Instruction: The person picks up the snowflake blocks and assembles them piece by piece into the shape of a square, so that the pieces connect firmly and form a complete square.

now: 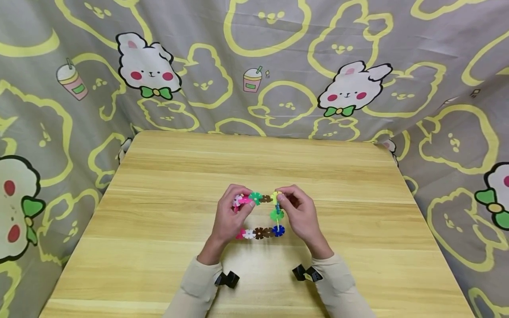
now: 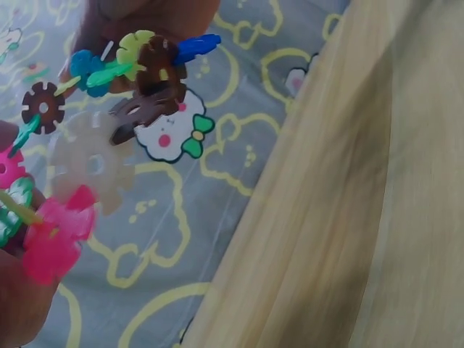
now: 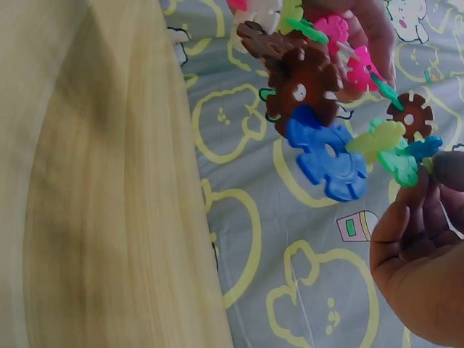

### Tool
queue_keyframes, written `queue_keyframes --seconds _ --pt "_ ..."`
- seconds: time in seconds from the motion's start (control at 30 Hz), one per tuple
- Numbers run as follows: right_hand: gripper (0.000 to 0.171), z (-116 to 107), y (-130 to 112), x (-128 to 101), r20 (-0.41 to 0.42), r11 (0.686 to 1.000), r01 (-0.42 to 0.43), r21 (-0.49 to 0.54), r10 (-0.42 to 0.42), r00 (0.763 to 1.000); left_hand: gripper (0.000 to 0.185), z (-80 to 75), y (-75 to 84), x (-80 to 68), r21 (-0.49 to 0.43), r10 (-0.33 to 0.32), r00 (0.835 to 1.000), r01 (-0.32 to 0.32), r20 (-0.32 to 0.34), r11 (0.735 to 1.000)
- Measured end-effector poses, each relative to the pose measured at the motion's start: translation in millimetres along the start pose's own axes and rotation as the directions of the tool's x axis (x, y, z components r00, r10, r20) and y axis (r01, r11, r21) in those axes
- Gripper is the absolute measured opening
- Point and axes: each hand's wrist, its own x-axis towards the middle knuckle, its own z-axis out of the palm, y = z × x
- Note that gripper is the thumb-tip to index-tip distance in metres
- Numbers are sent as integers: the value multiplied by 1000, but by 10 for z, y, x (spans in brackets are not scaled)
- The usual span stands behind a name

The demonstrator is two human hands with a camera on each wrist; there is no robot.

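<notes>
A chain of colourful plastic snowflake discs, slotted into one another, is held up over the table by both hands. In the head view my left hand [image 1: 229, 216] pinches a green disc [image 1: 256, 198] at the far side of the chain. My right hand [image 1: 303, 214] pinches a yellow disc [image 1: 276, 195] at its far right corner, and a brown disc [image 1: 266, 199] links the two. The near side runs through a white disc [image 1: 249, 234] and brown discs [image 1: 259, 233] to a dark blue disc [image 1: 279, 230]. My left hand partly hides the chain's left side.
A wood-grain table [image 1: 159, 269] lies under the hands. Behind and on both sides hangs a grey curtain [image 1: 214, 26] with rabbit and bear prints. Black wrist devices [image 1: 227, 279] sit on both sleeves.
</notes>
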Motion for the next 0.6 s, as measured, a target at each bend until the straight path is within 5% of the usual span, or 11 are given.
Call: queue_keyframes --seconds 0.3,0.6 --pt "13 63 210 -18 -135 996 85 -10 -86 987 17 45 6 13 -8 -15 998 14 -53 1000" --pt "9 158 4 -40 -235 988 154 21 -144 961 17 92 13 35 -43 -29 997 26 -72 999"
